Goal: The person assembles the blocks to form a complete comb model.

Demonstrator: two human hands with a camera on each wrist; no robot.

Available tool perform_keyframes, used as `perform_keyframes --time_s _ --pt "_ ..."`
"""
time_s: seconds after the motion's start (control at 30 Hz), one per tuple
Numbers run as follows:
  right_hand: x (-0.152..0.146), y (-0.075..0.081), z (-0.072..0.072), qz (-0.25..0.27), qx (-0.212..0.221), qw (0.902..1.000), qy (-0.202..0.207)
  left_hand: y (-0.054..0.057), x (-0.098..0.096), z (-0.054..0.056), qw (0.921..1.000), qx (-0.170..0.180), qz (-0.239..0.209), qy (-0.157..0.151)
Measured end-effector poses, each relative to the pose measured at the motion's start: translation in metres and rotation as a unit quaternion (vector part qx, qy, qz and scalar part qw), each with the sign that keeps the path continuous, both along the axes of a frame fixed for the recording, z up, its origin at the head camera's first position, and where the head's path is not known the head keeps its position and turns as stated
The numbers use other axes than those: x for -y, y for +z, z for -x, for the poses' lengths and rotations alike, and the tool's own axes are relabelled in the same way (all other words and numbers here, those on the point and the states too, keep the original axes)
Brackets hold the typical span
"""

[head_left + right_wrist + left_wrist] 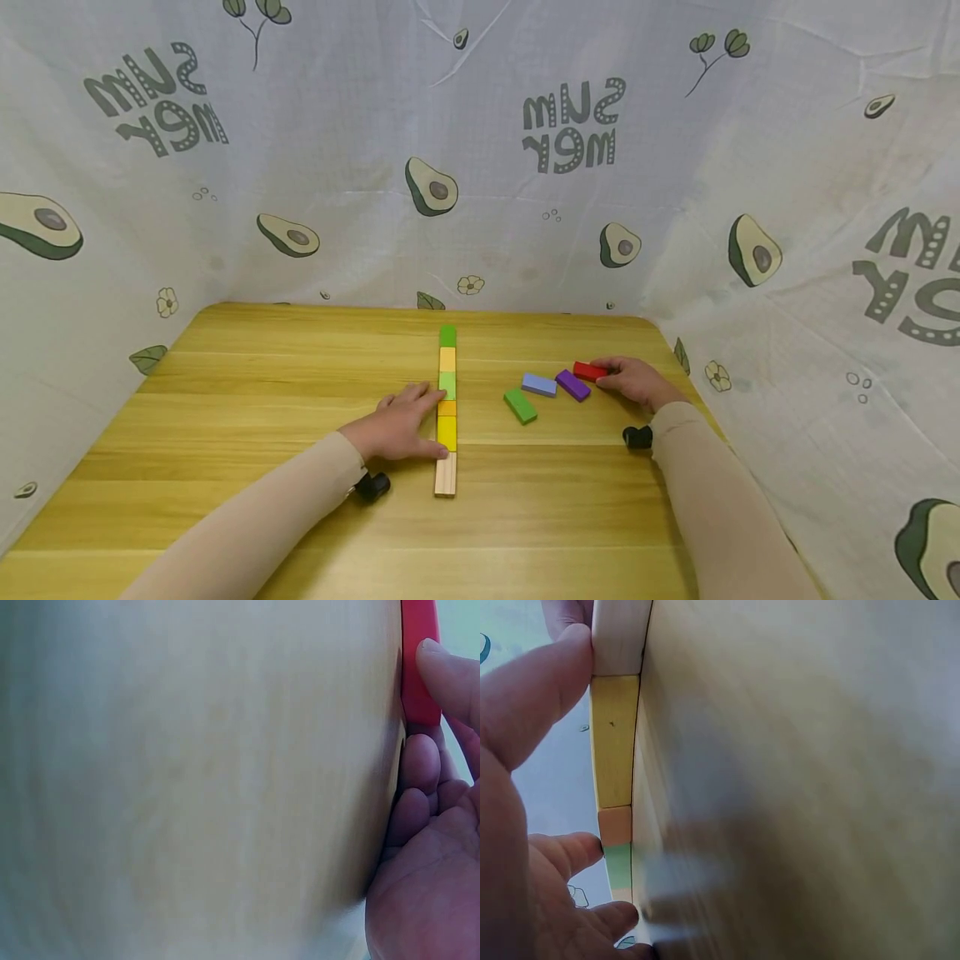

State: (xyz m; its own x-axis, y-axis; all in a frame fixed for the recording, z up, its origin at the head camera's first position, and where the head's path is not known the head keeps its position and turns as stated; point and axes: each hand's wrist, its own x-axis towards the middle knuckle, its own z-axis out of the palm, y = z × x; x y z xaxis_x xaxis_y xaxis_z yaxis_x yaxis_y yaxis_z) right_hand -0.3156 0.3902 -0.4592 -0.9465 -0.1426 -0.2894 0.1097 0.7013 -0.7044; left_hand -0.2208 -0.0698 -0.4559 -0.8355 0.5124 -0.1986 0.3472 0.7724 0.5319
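Observation:
A straight row of wooden blocks runs away from me down the middle of the table: a plain wood block point(446, 477) nearest, then a yellow block point(447, 433), an orange block point(447, 408), a light green block point(447, 384), a pale orange block point(447, 359) and a green block point(447, 336) farthest. My left hand point(397, 425) lies along the row's left side, fingers spread, thumb and index fingertip touching the blocks. On the right, my right hand point(637, 382) pinches the right end of a red block point(590, 372) between thumb and fingers, low at the tabletop.
Between the row and my right hand lie a loose green block point(520, 406), a light blue block point(539, 384) and a purple block point(573, 385), the last close to the red one. A printed cloth point(495, 225) hangs behind and beside the wooden table point(300, 367).

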Motion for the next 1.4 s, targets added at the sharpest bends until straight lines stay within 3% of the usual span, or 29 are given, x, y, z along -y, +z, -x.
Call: perform_keyframes --time_s 0.5,0.87,1.4 --pt "-0.0020 0.0012 -0.0014 -0.021 -0.001 0.9997 0.006 -0.0008 -0.0012 0.0037 0.9995 0.027 -0.004 0.014" --pt "-0.0011 0.0006 0.0007 -0.004 0.000 1.0000 0.003 -0.0017 -0.0013 0.0053 0.9991 0.040 -0.003 0.017" --pt "0.0039 0.0071 0.0000 -0.060 -0.032 0.9972 0.029 -0.0034 -0.0005 0.0060 0.9991 0.037 0.003 0.018"
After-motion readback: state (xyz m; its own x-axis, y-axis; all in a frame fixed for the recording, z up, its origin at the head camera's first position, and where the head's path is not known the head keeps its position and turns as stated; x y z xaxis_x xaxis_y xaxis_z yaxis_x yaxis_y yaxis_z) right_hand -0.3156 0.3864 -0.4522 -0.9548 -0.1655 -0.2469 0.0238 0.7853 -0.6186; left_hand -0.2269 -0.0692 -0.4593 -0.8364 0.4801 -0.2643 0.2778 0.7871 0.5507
